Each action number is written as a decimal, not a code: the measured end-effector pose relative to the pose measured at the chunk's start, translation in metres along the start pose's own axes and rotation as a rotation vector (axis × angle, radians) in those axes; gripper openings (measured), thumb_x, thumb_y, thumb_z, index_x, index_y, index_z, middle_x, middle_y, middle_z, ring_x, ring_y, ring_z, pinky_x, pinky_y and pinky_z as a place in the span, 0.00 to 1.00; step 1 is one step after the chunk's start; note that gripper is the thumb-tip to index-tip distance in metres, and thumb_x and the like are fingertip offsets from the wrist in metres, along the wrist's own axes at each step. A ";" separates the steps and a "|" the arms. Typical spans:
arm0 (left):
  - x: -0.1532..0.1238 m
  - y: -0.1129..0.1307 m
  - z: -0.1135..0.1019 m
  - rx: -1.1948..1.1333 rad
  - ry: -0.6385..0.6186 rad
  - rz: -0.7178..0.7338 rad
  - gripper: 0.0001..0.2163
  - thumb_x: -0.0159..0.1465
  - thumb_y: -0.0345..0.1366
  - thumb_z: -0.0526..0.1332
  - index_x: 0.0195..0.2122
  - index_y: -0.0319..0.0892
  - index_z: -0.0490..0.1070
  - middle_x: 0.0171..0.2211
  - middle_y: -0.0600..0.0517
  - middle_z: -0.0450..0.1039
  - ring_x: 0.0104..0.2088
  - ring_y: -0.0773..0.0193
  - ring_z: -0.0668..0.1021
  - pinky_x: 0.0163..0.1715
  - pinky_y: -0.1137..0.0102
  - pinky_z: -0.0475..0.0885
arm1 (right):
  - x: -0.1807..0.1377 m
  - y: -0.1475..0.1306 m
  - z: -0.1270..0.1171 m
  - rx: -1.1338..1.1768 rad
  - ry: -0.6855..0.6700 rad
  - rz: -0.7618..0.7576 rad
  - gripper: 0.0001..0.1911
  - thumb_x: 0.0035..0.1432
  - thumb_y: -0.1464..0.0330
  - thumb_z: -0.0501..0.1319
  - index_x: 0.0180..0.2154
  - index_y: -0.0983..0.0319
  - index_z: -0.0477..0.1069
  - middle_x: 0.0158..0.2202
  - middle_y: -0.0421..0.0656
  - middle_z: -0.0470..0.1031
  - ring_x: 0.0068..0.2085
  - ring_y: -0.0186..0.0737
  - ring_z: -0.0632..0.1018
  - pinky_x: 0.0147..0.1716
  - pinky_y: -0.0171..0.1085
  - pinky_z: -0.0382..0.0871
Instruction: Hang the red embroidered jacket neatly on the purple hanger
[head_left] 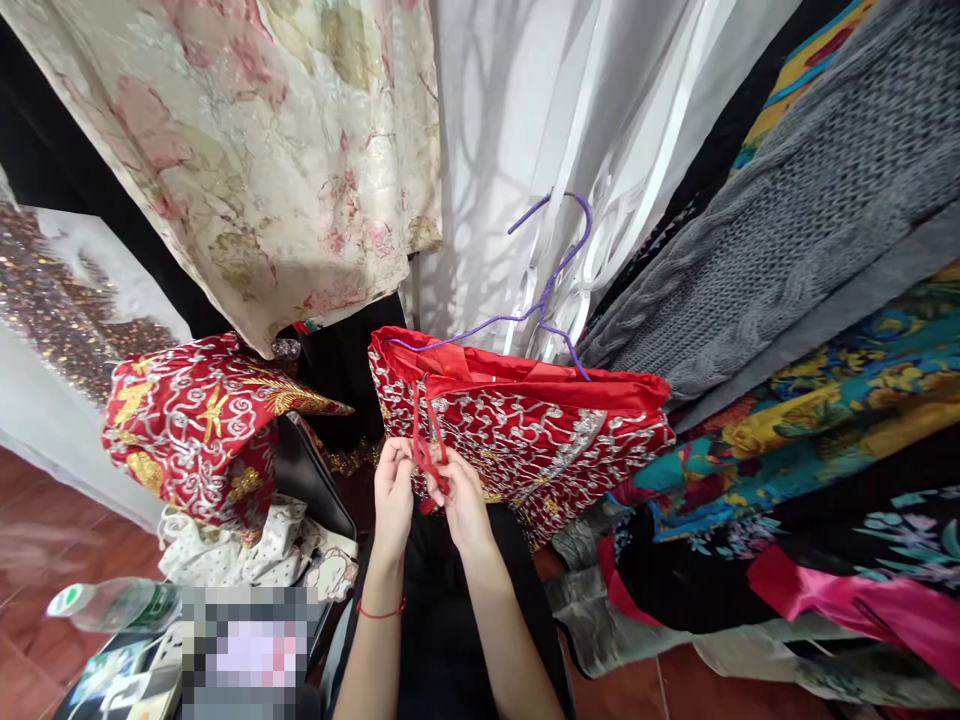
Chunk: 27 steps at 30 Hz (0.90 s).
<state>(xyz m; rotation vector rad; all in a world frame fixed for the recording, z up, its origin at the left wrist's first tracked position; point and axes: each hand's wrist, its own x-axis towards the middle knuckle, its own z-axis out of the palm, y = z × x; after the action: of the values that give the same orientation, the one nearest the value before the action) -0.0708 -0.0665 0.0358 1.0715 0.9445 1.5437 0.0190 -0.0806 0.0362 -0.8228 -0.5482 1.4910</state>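
A red skirt-like garment [525,420] with silver and gold embroidery hangs in front of me, its plain red waistband spread over a purple hanger [541,310]. From its waist a thin red cord [429,445] runs down to my hands. My left hand [393,485] pinches the cord with bent fingers. Close beside it, my right hand [459,495] has its fingers closed on the cord too, where it looks looped or knotted. The fingertips partly hide the cord's ends.
Another embroidered red piece [199,430] lies on a dark chair at left, above a dotted white cloth [232,550]. A plastic bottle [112,605] lies nearby. Floral fabric [322,170] hangs overhead, and a grey knit [780,240] with other clothes hangs at right.
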 end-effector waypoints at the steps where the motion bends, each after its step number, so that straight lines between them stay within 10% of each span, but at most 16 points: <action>1: 0.000 0.000 0.000 0.020 0.001 0.015 0.05 0.61 0.33 0.60 0.31 0.43 0.64 0.30 0.55 0.69 0.30 0.69 0.73 0.34 0.74 0.71 | -0.001 -0.001 0.000 0.012 0.012 -0.010 0.08 0.45 0.67 0.59 0.30 0.62 0.72 0.18 0.35 0.67 0.19 0.26 0.59 0.20 0.29 0.48; 11: -0.009 0.010 0.011 0.178 0.129 0.241 0.06 0.62 0.37 0.63 0.39 0.43 0.71 0.34 0.53 0.71 0.34 0.68 0.75 0.36 0.74 0.71 | -0.005 -0.011 -0.003 -0.080 0.053 -0.052 0.10 0.46 0.62 0.61 0.29 0.62 0.72 0.20 0.37 0.70 0.19 0.27 0.60 0.20 0.30 0.50; 27: -0.011 0.006 -0.006 0.263 0.281 0.222 0.11 0.60 0.32 0.65 0.43 0.43 0.66 0.39 0.51 0.71 0.35 0.70 0.78 0.36 0.77 0.75 | -0.003 0.003 0.004 -0.202 -0.094 -0.067 0.12 0.54 0.60 0.57 0.32 0.63 0.71 0.19 0.35 0.69 0.14 0.24 0.61 0.16 0.29 0.49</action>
<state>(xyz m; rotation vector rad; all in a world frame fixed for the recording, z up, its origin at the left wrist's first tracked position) -0.0768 -0.0788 0.0380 1.1939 1.2836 1.8223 0.0134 -0.0833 0.0370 -0.8840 -0.7991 1.4334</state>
